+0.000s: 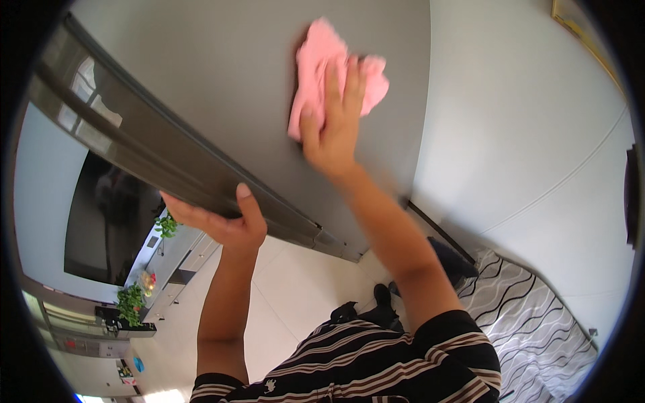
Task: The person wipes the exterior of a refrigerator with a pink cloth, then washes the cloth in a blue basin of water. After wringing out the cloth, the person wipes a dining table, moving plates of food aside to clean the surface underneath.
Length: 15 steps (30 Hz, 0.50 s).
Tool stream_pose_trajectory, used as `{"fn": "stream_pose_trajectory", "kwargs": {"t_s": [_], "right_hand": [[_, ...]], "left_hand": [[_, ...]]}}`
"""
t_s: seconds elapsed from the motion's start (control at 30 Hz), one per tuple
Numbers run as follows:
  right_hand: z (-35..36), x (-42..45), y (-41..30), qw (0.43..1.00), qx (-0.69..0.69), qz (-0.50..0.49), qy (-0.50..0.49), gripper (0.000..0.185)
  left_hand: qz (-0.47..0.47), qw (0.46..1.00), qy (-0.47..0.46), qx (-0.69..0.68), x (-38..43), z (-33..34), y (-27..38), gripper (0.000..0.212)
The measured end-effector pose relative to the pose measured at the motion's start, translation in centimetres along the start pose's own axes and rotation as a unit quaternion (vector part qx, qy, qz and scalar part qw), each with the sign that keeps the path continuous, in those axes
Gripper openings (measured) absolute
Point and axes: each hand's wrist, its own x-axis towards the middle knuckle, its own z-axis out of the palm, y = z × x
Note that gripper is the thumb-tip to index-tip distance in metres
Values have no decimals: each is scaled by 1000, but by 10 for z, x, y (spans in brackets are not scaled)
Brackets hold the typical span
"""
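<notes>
My right hand [335, 131] presses a crumpled pink cloth [322, 55] flat against the grey side panel [221, 65] of a tall cabinet that looks like a refrigerator. Its fingers are spread over the cloth, which sticks out past the fingertips. Lower and to the left, my left hand [227, 216] clasps the glossy brown-grey door edge [176, 166], thumb on the near side. The ends of its other fingers are hidden behind that edge.
A white wall [504, 126] stands close on the right, beside a bed or seat with a wavy-striped cover [544, 322]. Pale floor tiles [277, 287] lie below. Left, a television [111, 216] hangs over a white cabinet [201, 252] with potted plants [131, 305].
</notes>
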Motion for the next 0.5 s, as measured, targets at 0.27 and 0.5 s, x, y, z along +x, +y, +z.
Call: {"fn": "stream_pose_trajectory", "kwargs": {"t_s": [0.27,0.5], "right_hand": [[0,-335,46,905,-58,417,-55,62],[6,-125,-47,973,140,181,13,32]], "left_hand": [[5,990,-33,-136,-50,13,10,101],[157,961,-189,-125,-130,-1,19,59]]}}
